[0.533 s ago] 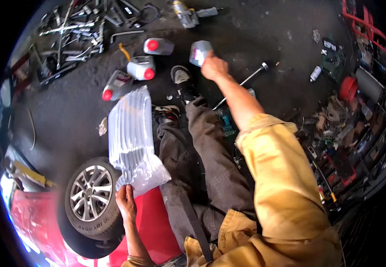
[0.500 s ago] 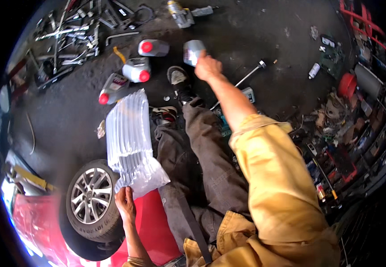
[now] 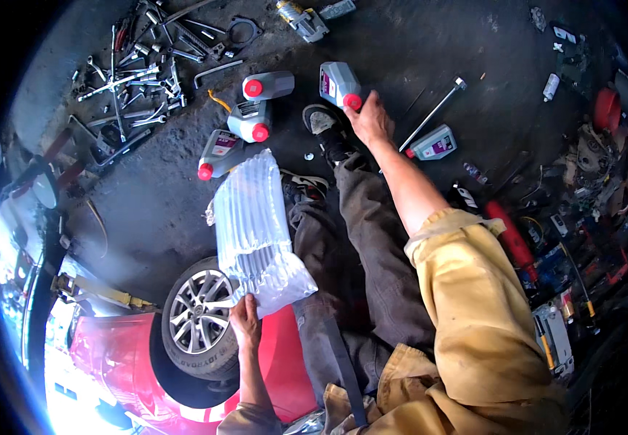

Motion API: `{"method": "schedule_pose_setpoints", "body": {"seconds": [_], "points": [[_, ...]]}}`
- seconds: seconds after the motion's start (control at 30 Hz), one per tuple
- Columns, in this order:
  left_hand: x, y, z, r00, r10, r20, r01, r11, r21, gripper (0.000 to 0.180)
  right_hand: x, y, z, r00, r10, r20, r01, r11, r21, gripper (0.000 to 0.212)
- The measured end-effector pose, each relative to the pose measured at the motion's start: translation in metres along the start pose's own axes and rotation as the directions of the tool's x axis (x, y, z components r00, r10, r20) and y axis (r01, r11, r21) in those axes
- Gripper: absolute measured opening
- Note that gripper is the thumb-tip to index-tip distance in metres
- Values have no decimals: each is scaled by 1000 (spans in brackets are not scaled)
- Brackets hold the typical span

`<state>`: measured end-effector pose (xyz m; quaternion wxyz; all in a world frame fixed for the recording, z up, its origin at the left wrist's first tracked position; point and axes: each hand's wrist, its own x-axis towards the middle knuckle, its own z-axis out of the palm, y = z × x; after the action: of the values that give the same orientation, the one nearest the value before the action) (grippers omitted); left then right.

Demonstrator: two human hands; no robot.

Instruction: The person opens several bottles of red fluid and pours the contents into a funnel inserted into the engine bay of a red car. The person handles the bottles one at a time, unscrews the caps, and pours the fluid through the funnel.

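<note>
My left hand (image 3: 246, 319) pinches the near edge of a clear inflatable air-column bag (image 3: 252, 217), which stretches away over the floor beside my leg. A grey bottle with a red cap and a purple label (image 3: 336, 81) lies on the floor beyond my foot. At its cap, my right hand (image 3: 370, 122) has thumb and forefinger apart; the whole cap shows, and whether the fingertips touch it is hard to tell. Left of that bottle lie similar red-capped ones: a far bottle (image 3: 276, 83), a middle bottle (image 3: 247, 119) and a near bottle (image 3: 222, 148).
Another such bottle (image 3: 435, 143) lies to the right beside a long metal bar (image 3: 433, 112). Loose tools (image 3: 122, 90) spread across the far left; a power tool (image 3: 303, 20) lies at the top. A wheel (image 3: 199, 319) and red car body (image 3: 114, 348) are near left. Clutter fills the right.
The view has shifted, so the scene sits further right. The right hand has drawn slightly back from the bottle, whose cap and label now show. The left hand keeps hold of the bag.
</note>
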<state>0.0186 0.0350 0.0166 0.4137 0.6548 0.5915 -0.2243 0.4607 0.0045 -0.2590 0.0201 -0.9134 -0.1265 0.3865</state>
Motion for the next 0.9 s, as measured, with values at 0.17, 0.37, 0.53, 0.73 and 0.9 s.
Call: {"method": "schedule_pose_setpoints", "body": {"seconds": [0.17,0.37,0.53,0.73,0.9], "points": [[5,14,5,988,-150,40,154,980,-124,56,-114,-19,79,909,-178,377,75,959,272,71],[0,18,11,995,-95,-27,92,992,-87,58,-242,-57,162,672,-115,731,-291,867,404,139],[1,2,18,992,-124,-9,121,982,-148,59,-252,-58,150,689,-77,720,-299,875,380,138],[0,-13,27,991,-131,17,132,978,-162,61,-262,-64,161,743,-37,669,-224,927,300,138],[-5,-4,23,997,-52,61,58,993,-108,56,-270,-59,164,748,58,662,-238,953,185,130]]}}
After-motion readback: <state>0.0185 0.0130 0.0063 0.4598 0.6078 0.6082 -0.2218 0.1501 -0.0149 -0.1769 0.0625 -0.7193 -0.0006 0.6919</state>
